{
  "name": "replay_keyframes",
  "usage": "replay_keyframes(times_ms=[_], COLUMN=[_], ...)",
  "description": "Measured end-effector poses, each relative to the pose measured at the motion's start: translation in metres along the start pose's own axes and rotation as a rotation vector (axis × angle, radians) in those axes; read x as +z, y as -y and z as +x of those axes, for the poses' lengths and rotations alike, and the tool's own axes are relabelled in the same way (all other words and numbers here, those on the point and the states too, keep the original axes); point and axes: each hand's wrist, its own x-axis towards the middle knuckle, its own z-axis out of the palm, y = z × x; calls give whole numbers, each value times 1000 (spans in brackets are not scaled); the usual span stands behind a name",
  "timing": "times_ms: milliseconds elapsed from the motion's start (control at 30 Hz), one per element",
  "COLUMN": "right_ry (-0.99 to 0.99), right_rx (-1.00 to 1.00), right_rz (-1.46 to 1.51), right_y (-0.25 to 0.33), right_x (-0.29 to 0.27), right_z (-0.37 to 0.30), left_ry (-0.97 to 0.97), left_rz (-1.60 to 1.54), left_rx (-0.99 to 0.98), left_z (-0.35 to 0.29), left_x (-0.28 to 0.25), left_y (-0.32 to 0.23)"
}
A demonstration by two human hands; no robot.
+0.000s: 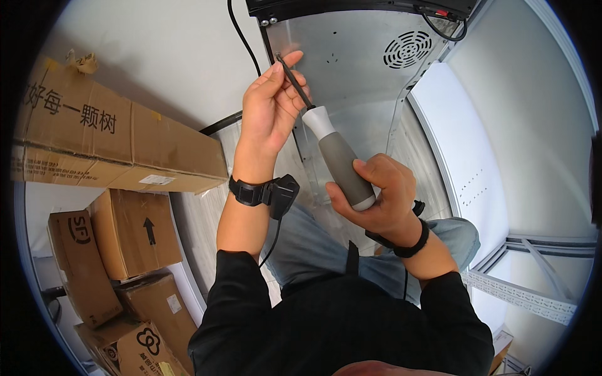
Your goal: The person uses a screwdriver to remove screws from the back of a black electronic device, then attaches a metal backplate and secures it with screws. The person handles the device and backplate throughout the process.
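A screwdriver (343,164) with a thick grey handle, a white collar and a dark shaft slants up and left in front of me. My right hand (387,189) is wrapped round the butt end of the handle. Up at the other end, my left hand (276,97) pinches the shaft near its tip between thumb and forefinger. Something small and dark sits at the tip, too small to tell what. Just beyond is a bare metal panel (357,81) with a round vent grille (407,49); the tip is near its left edge. I cannot tell whether it touches.
A long cardboard box (125,128) lies to the left, with several more boxes (139,233) below it. A black cable (246,47) hangs left of the panel. On the right stand a white panel (461,144) and metal shelf rails (520,291). A black-topped unit (357,7) caps the metal panel.
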Motion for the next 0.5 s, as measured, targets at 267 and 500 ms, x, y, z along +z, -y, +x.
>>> replay_keyframes(times_ms=[267,500], right_ry=[39,25], right_rx=[44,221], right_rz=[-37,36], right_y=[6,16], right_x=[-2,1], right_z=[4,8], left_ry=[-23,-9], left_rz=[42,98], left_rx=[6,-67], left_z=[0,-3], left_x=[0,7], left_y=[1,-6])
